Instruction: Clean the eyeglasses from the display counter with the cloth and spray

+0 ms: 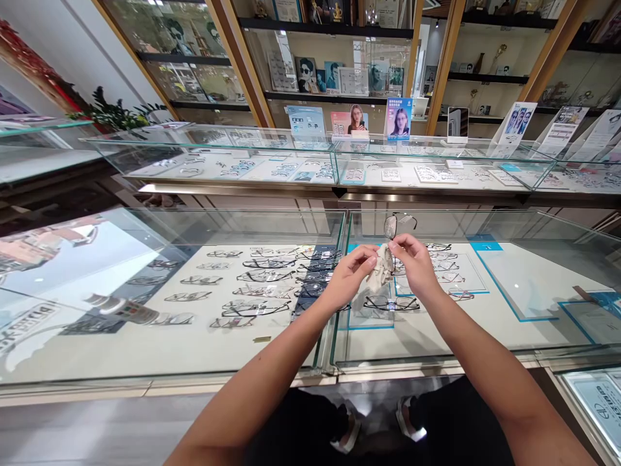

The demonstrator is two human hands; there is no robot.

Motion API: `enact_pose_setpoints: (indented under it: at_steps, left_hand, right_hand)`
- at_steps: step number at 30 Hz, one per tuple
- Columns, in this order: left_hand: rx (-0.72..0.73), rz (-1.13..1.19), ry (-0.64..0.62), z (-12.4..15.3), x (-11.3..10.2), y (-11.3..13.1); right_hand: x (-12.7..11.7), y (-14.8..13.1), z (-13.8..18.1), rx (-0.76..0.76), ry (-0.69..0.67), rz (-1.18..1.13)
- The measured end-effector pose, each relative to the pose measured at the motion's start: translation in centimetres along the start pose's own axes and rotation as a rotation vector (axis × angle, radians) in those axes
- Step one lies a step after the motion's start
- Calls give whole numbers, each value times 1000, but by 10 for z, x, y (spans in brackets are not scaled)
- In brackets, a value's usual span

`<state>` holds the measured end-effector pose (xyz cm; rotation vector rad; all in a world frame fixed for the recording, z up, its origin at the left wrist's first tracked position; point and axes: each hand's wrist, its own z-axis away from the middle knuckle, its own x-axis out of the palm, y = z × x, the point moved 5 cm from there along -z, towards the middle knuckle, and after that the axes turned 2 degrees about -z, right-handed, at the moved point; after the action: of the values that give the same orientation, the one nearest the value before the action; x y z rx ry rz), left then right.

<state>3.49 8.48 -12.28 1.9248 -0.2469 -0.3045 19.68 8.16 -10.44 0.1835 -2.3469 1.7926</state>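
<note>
Close up, pinching with both sets of fingertips. On the left hand [350,277], thumb and forefinger pressed together on a pale cloth [381,275], other fingers curled in behind. On the right hand [416,264], thumb and forefinger closed on the same cloth where it wraps the lower edge of a pair of thin dark-framed glasses [398,224], remaining fingers loosely bent. Held upright just above the two hands, lens facing the camera, far side of the frame reaching out to the right. Hanging down between the hands, the loose end of the cloth.

All of it raised over the glass top of a display case [310,362], near the seam between its two panes. Under the glass, directly below the cloth, a black-framed pair [391,303] on a blue-edged mat [369,325]. To the left, rows of spectacle frames [262,285] laid out on a pale lining. To the right, more frames and further blue-edged mats.

Beyond, across an aisle, a second glass counter [334,169] with more frames inside and standing leaflets [398,119] on top. Behind that, wooden-edged shelves [330,29] with portrait photos. Far left, a green plant [114,115]. At the bottom edge, dark trousers [451,427] and two shoes [345,435].
</note>
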Motion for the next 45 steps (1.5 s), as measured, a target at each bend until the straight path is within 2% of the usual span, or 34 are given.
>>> enact_pose_setpoints:
  at_steps: [3, 6, 9, 12, 14, 26, 31, 36, 41, 45]
  left_hand:
    - [29, -18, 22, 1, 3, -1]
    - [55, 78, 82, 2, 6, -5]
    - [-63, 262, 107, 2, 11, -16]
    - [-192, 347, 48, 3, 18, -24]
    - [-226, 354, -6, 3, 21, -25]
    - [-321, 342, -183, 7, 31, -18]
    - [-316, 385, -204, 9, 36, -9]
    - [-252, 326, -131, 9, 36, -4]
    - [-212, 303, -26, 6, 31, -9]
    - [-206, 285, 44, 3, 25, -16]
  right_hand:
    - [2, 2, 1, -7, -2, -2]
    - [6, 5, 3, 15, -23, -64]
    - [11, 9, 5, 66, -56, -139]
    - [12, 11, 6, 100, -55, -176]
    - [11, 11, 6, 107, -41, -186]
    - [16, 14, 9, 122, -63, -191]
    - [19, 15, 12, 225, -86, -187]
    - [19, 15, 12, 203, -88, -198]
    - [16, 16, 8, 63, -62, -114]
    - [16, 13, 8, 3, -107, -55]
